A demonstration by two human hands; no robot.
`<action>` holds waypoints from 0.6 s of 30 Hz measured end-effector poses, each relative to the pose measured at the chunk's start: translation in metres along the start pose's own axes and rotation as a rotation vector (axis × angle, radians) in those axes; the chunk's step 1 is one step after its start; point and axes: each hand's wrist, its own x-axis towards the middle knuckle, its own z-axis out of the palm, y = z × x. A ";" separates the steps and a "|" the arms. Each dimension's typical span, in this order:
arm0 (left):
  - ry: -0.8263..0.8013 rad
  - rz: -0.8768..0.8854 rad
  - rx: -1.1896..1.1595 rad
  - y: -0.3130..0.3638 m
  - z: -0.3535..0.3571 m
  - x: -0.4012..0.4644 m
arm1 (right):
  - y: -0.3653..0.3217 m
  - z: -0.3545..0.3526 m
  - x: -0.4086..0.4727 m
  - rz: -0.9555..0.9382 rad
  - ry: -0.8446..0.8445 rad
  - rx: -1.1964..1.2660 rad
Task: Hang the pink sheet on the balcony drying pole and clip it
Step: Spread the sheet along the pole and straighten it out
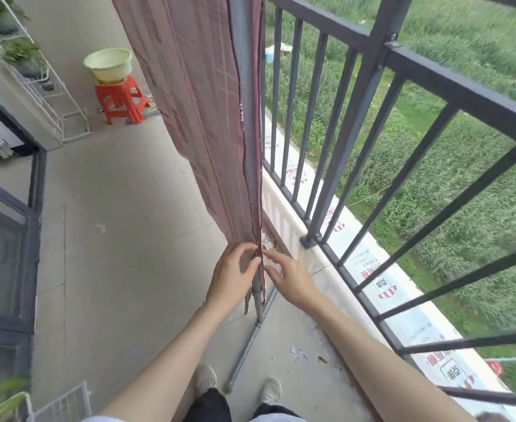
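The pink sheet (202, 111), with a faint check pattern, hangs down in a long drape beside the grey metal upright of the drying rack (246, 71). The pole it hangs from is above the frame and hidden. My left hand (235, 275) pinches the sheet's lower edge between thumb and fingers. My right hand (290, 277) is just right of that edge, fingers spread, fingertips touching or almost touching the fabric. No clip is visible.
A dark metal balcony railing (372, 117) runs along the right over a white ledge. The rack's foot bar (247, 348) lies on the concrete floor by my shoes. A red stool (120, 100) with a green basin (108, 63) stands far back; plant shelves stand at the left.
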 end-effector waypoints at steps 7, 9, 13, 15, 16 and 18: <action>-0.312 0.241 0.461 -0.034 0.003 -0.010 | 0.038 0.000 -0.038 0.245 0.037 -0.217; -0.381 0.348 0.535 -0.039 0.009 -0.014 | 0.042 0.001 -0.059 0.307 0.089 -0.311; -0.561 0.570 0.609 -0.052 0.019 -0.022 | 0.037 0.020 -0.107 0.525 0.191 -0.351; -0.647 0.697 0.607 -0.057 0.022 -0.020 | 0.027 0.037 -0.129 0.639 0.272 -0.340; -0.684 0.757 0.594 -0.060 0.023 -0.019 | 0.020 0.047 -0.140 0.691 0.318 -0.337; -0.764 0.866 0.566 -0.065 0.024 -0.018 | 0.000 0.068 -0.163 0.829 0.405 -0.296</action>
